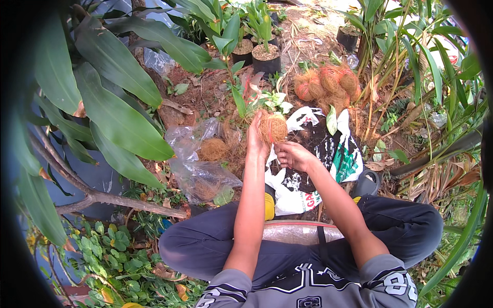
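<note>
My left hand [255, 137] is wrapped round the left side of a ball of brown coconut fibre [272, 127]. Reddish strands show on the ball, and a small plant with pale green-and-white leaves [276, 101] appears at its top. Against the ball's lower right, my right hand [294, 155] has its fingers curled and pinched together; whatever lies between them is too small to make out. Beneath and beyond both hands spreads an opened white plastic bag [295, 201] with dark soil [314, 136] in it.
Several fibre balls bound with orange-red string [328, 84] lie beyond the soil. Left of my arms is a clear plastic bag [187, 177] with loose coconut fibre [213, 150]. Black potted plants [266, 64] stand at the back. Large leaves [120, 113] and a branch [123, 201] crowd the left.
</note>
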A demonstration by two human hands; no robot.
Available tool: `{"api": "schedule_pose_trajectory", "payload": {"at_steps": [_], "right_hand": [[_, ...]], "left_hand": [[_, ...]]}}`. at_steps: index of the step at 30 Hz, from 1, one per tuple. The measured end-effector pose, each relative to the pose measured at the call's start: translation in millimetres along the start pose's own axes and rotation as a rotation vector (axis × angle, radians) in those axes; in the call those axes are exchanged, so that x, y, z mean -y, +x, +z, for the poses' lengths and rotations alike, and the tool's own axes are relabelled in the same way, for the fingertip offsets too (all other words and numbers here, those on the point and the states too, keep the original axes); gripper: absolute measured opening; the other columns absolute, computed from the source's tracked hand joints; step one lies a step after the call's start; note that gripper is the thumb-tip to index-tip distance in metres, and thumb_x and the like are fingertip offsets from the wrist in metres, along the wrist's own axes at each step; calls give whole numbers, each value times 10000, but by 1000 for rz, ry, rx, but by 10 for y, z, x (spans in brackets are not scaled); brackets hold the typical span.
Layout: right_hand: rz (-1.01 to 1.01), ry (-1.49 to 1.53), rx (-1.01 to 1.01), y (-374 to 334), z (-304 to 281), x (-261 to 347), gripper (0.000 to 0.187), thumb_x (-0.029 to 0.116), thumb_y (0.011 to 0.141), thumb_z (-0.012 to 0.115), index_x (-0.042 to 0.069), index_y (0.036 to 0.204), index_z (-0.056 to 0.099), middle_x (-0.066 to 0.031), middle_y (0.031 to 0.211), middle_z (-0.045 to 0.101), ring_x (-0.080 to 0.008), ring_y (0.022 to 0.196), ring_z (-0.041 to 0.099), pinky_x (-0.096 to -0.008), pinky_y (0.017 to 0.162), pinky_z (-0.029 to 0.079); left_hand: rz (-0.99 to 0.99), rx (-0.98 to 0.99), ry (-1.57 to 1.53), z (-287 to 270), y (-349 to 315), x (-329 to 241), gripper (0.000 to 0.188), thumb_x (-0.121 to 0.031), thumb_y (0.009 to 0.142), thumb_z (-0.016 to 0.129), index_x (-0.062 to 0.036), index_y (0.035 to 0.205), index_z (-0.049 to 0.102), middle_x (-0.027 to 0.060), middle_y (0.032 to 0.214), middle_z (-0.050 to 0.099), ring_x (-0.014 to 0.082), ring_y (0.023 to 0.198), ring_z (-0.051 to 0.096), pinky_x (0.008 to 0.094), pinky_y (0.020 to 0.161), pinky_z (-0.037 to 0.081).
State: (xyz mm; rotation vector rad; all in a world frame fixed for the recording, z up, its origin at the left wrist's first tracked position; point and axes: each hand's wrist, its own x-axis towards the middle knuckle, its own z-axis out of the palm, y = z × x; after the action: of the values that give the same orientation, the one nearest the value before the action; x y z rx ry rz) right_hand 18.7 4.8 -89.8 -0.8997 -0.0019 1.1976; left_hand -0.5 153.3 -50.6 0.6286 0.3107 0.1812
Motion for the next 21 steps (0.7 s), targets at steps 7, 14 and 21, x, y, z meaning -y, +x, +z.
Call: {"api": "schedule_pose_trajectory", "payload": {"at_steps": [7, 14, 21], "right_hand": [[-163, -66, -248, -184, -558, 518, 176, 286, 927, 565, 138, 841, 525, 83, 612, 411, -65, 519, 390, -248, 491, 320], [-236, -136, -121, -375, 526, 444, 195, 289, 994, 448, 128, 899, 505, 77, 599, 339, -57, 478, 317, -235, 445, 268], [87, 315, 40, -54, 329, -34, 227, 346, 972, 514, 174, 825, 509, 102, 586, 276, -66, 528, 303, -243, 518, 269]], "left_hand": [[47, 8, 757, 222, -85, 133, 347, -229, 973, 455, -7, 1228, 533, 67, 1119, 606, 129, 992, 562, 305, 894, 432], [383, -210, 988, -263, 213, 316, 426, -374, 998, 394, -11, 1182, 520, 140, 1006, 579, 221, 830, 533, 350, 799, 438], [34, -8, 209, 97, -26, -43, 384, -329, 998, 437, -36, 1229, 531, 67, 1142, 601, 146, 1017, 579, 311, 914, 452]]}}
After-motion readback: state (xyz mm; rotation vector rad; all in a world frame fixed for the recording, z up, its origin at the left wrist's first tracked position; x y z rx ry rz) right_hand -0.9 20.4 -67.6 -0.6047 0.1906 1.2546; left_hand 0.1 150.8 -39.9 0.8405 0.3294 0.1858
